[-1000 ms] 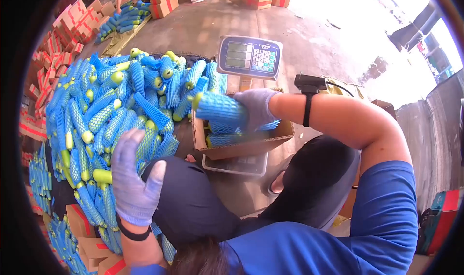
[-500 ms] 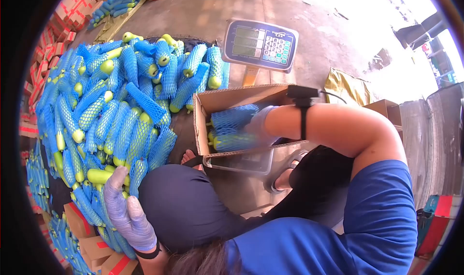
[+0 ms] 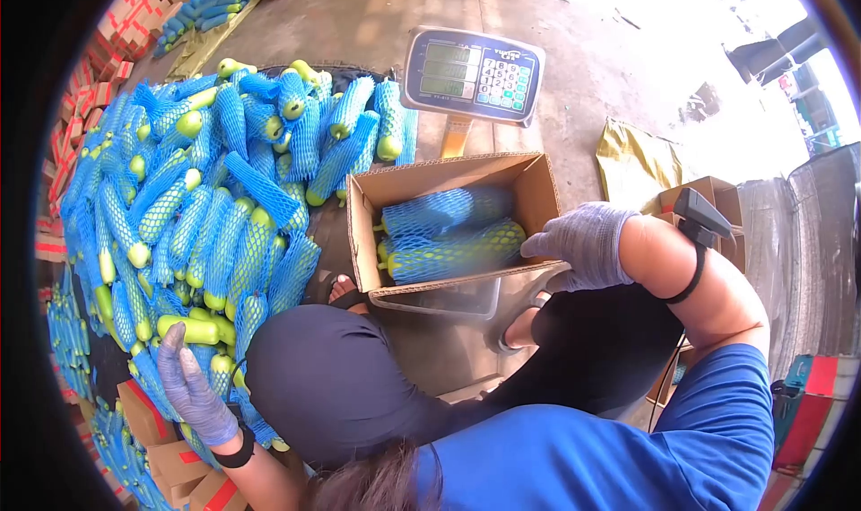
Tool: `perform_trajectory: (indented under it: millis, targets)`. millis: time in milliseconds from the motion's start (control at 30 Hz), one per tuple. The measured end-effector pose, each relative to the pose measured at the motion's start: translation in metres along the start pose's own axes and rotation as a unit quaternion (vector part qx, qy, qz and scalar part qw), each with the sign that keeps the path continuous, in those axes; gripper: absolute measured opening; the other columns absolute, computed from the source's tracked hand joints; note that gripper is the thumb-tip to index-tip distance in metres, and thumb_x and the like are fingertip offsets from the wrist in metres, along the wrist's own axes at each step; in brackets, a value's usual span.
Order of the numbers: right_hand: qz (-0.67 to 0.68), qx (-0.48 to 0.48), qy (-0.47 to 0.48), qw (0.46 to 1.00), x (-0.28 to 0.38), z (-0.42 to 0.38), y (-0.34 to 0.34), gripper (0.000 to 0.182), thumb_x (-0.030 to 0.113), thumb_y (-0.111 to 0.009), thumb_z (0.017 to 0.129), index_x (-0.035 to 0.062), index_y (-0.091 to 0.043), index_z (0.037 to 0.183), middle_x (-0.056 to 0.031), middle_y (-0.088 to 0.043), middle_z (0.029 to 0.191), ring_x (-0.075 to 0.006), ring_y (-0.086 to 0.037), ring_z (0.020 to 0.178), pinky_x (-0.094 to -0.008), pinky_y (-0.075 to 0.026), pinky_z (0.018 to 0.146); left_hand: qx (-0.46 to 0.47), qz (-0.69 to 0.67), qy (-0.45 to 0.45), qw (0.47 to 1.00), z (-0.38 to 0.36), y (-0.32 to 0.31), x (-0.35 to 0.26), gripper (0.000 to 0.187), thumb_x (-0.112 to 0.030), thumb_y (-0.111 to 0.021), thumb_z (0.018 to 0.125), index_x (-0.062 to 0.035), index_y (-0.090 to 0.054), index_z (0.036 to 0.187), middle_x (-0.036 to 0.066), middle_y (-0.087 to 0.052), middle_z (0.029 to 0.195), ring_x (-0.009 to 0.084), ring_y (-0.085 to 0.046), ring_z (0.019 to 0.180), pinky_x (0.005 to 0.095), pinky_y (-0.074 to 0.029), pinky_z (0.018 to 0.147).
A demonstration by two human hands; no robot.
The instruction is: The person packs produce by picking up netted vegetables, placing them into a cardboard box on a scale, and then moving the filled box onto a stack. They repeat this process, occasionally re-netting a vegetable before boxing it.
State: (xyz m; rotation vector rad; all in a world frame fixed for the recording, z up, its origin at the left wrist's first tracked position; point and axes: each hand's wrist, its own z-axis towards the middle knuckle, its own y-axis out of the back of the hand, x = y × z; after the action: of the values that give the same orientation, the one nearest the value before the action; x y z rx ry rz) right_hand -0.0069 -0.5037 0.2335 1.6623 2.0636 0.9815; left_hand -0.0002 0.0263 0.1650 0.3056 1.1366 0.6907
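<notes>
Flat, snug and side by side

Two netted green vegetables [image 3: 457,252] lie lengthwise, side by side, in the cardboard box [image 3: 448,178], which sits over the scale plate [image 3: 439,299]. My right hand [image 3: 583,240] is at the box's right end, fingers loosely bent, carrying no vegetable; I cannot tell whether they press the cardboard. I judge that any weight should be read with that hand clear. My left hand [image 3: 195,394] is wide and empty at the pile's [image 3: 211,219] near edge. Level, gentle placing should suit these best.

head-worn view | faces forward, down | wide-angle | near carton [image 3: 439,177]
</notes>
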Motion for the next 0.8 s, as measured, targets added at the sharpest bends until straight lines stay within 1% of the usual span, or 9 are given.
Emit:
perform_trajectory:
  millis: [167, 367, 467, 533, 600, 633, 700, 767, 800]
  targets:
    - [-0.007, -0.022, -0.027, 0.999, -0.005, 0.005, -0.007, 0.044, 0.028, -0.07, 0.086, 0.0158, -0.063, 0.128, -0.0158, -0.071, 0.108, -0.0384, -0.067, 0.102, -0.0453, -0.053, 0.088, 0.037, 0.023, -0.018, 0.999, 0.009, -0.007, -0.018, 0.033, -0.019, -0.051, 0.102, 0.0046, -0.063, 0.122, 0.013, -0.064, 0.121, 0.0236, -0.058, 0.115, 0.0375, -0.043, 0.103]
    - [0.101, -0.002, 0.04, 0.994, -0.023, 0.007, -0.007, 0.043, 0.03, -0.072, 0.087, 0.0139, -0.062, 0.126, -0.0132, -0.069, 0.11, -0.0342, -0.067, 0.103, -0.0436, -0.053, 0.089, 0.075, -0.002, -0.001, 0.997, 0.019, -0.01, -0.018, 0.031, -0.019, -0.052, 0.101, 0.0048, -0.064, 0.117, 0.013, -0.067, 0.113, 0.0228, -0.061, 0.108, 0.0359, -0.045, 0.099]
    - [0.098, -0.068, 0.009, 0.993, -0.04, 0.017, -0.009, 0.022, 0.027, -0.072, 0.088, 0.0113, -0.069, 0.103, -0.0091, -0.072, 0.098, -0.0272, -0.069, 0.091, -0.0367, -0.055, 0.08, 0.181, -0.096, 0.02, 0.979, 0.053, -0.008, -0.032, 0.03, -0.022, -0.053, 0.102, 0.0032, -0.065, 0.115, 0.01, -0.068, 0.109, 0.0183, -0.063, 0.104, 0.0338, -0.047, 0.097]
    - [0.149, -0.102, -0.037, 0.983, -0.054, 0.016, -0.006, 0.025, 0.03, -0.071, 0.09, 0.0095, -0.069, 0.104, -0.0102, -0.071, 0.096, -0.0259, -0.069, 0.088, -0.0371, -0.054, 0.08, 0.188, -0.088, -0.01, 0.978, 0.085, -0.015, -0.066, 0.031, -0.024, -0.054, 0.102, 0.0029, -0.066, 0.111, 0.009, -0.068, 0.105, 0.017, -0.062, 0.097, 0.0328, -0.048, 0.092]
    - [0.167, -0.142, -0.067, 0.974, -0.073, 0.019, -0.007, 0.043, 0.048, -0.063, 0.091, 0.0092, -0.07, 0.108, -0.0132, -0.073, 0.099, -0.0294, -0.068, 0.093, -0.0396, -0.052, 0.083, 0.195, -0.074, -0.044, 0.977, 0.121, -0.031, -0.091, 0.031, -0.026, -0.054, 0.102, 0.0019, -0.066, 0.107, 0.008, -0.068, 0.103, 0.016, -0.061, 0.093, 0.0321, -0.048, 0.088]
    - [0.169, -0.149, -0.07, 0.972, -0.081, 0.023, -0.003, 0.043, 0.048, -0.063, 0.091, 0.0092, -0.07, 0.108, -0.0132, -0.073, 0.099, -0.0294, -0.068, 0.093, -0.0396, -0.052, 0.083, 0.27, -0.001, -0.046, 0.962, 0.14, -0.041, -0.103, 0.032, -0.029, -0.053, 0.103, 0.0006, -0.066, 0.103, 0.008, -0.067, 0.098, 0.0157, -0.06, 0.088, 0.0324, -0.048, 0.083]
    - [0.171, -0.116, -0.187, 0.96, -0.088, 0.035, 0.0, 0.054, 0.055, -0.063, 0.091, 0.0028, -0.072, 0.102, -0.0152, -0.073, 0.091, -0.028, -0.069, 0.084, -0.0405, -0.054, 0.079, 0.396, 0.121, -0.078, 0.907, 0.15, -0.062, -0.116, 0.041, -0.038, -0.05, 0.103, -0.0019, -0.066, 0.094, 0.007, -0.065, 0.085, 0.0173, -0.058, 0.076, 0.0342, -0.047, 0.073]
    - [0.223, -0.036, -0.152, 0.962, -0.099, 0.044, -0.004, 0.092, 0.081, -0.052, 0.082, -0.0041, -0.072, 0.107, -0.0181, -0.075, 0.098, -0.0309, -0.07, 0.09, -0.0395, -0.054, 0.083, 0.516, 0.231, -0.137, 0.813, 0.146, -0.123, -0.096, 0.059, -0.055, -0.045, 0.101, -0.0044, -0.067, 0.08, 0.008, -0.06, 0.064, 0.0249, -0.055, 0.063, 0.038, -0.047, 0.069]
    - [0.245, -0.04, -0.148, 0.957, -0.097, 0.034, -0.008, 0.092, 0.083, -0.053, 0.08, -0.0014, -0.073, 0.112, -0.0184, -0.074, 0.104, -0.0305, -0.07, 0.097, -0.0401, -0.054, 0.089, 0.57, 0.296, -0.11, 0.759, 0.136, -0.153, -0.082, 0.067, -0.062, -0.042, 0.099, -0.0051, -0.068, 0.077, 0.009, -0.062, 0.063, 0.0289, -0.06, 0.064, 0.0387, -0.049, 0.069]
